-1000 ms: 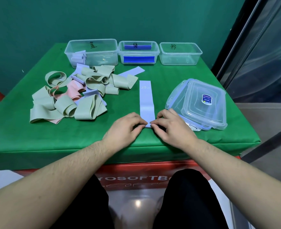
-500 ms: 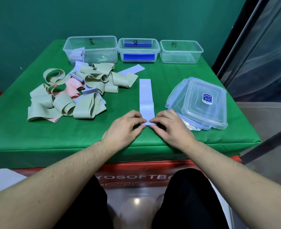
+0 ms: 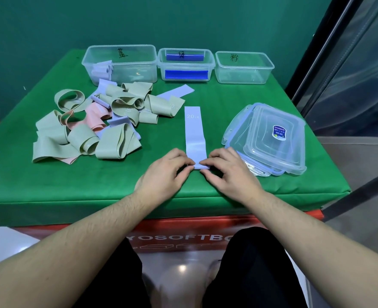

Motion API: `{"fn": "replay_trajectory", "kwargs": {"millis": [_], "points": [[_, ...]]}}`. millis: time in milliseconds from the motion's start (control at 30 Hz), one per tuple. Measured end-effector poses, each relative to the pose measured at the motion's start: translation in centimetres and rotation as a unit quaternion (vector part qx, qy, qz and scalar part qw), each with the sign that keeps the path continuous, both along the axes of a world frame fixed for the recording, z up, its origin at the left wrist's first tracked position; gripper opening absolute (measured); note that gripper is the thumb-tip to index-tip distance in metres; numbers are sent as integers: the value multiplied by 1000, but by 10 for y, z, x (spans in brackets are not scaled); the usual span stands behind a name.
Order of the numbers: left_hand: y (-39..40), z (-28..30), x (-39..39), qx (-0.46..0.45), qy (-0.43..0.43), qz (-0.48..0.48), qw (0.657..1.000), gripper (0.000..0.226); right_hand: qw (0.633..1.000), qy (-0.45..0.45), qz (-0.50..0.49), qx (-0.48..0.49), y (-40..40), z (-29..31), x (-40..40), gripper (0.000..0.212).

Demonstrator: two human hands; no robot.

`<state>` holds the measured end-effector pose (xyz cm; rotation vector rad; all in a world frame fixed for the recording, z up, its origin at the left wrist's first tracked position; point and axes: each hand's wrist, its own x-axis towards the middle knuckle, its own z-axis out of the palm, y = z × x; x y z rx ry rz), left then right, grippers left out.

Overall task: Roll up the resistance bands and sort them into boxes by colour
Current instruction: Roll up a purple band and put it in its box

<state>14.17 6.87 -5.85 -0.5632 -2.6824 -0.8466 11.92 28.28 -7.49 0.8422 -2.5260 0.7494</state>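
Near table edge (image 3: pixel 183 210), half-rolled band (image 3: pixel 194 138).

A: Bright and even on the green table (image 3: pixel 228 101)?
B: Yes, soft overhead light, faint shadows. White glare on the floor (image 3: pixel 182 268) between the legs.
A: Sharp?
B: Centre is crisp; forearms look softer, and wide-angle bending bows the edges.
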Motion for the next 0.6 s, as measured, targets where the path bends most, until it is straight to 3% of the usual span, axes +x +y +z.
{"fn": "replay_trajectory", "kwargs": {"millis": [300,600], "points": [[-1,0,1,29,19,-19,999,13,999,2,30,-18,1,3,2,13],[1,-4,1,4,15,2,1000,21,999,-10,23,-28,2,0,0,19]]}}
